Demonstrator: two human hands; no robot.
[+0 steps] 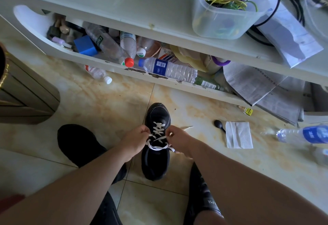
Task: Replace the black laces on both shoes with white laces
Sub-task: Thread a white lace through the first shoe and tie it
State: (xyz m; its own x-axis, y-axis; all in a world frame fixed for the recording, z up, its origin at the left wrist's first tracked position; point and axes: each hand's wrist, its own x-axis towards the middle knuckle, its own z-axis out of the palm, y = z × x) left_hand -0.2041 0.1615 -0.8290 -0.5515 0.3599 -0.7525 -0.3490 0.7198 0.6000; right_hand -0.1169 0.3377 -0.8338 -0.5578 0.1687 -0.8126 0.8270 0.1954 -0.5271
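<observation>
A black shoe [156, 160] stands on the tiled floor, toe pointing away from me. A white lace [158, 131] crosses its eyelets in several rows, and a loop of it lies over the tongue. My left hand [135, 141] pinches the lace at the shoe's left side. My right hand [178, 140] pinches the lace at the right side, and a lace end [187, 128] trails past it on the floor. A second black shoe [78, 144] lies to the left, partly under my left forearm; its laces are hidden.
A low white shelf [113, 65] full of plastic bottles runs across the back. A bottle [98, 73] lies on the floor before it. On the right lie a folded tissue [238, 135], a black spoon [218, 124], another bottle [305, 134] and newspapers [262, 86]. A cabinet [26, 89] stands left.
</observation>
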